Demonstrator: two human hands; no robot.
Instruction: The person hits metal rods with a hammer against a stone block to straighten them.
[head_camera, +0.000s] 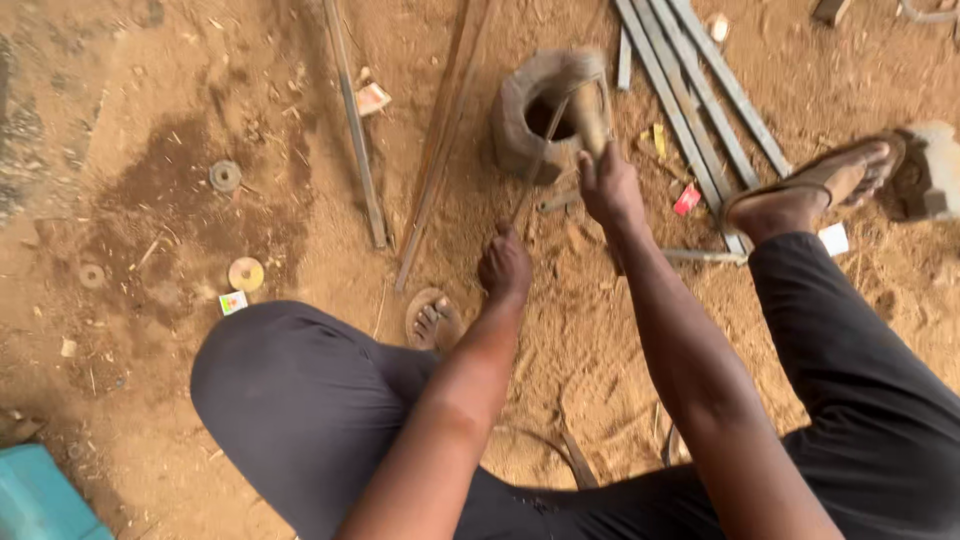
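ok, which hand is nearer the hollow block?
Right. The right hand grips a hammer handle right beside the hollow block; the left hand holds a thin rod lower down.

- Ground (620, 340): bare reddish-brown sandy earth, with a darker patch (200, 190) at left.
- Hollow clay pot (535, 115), resting on the earth.
- Grey metal bars (690, 100), lying side by side at upper right.
- 3 round discs (225, 176), scattered at left.
- Teal box (40, 500), lower-left corner.
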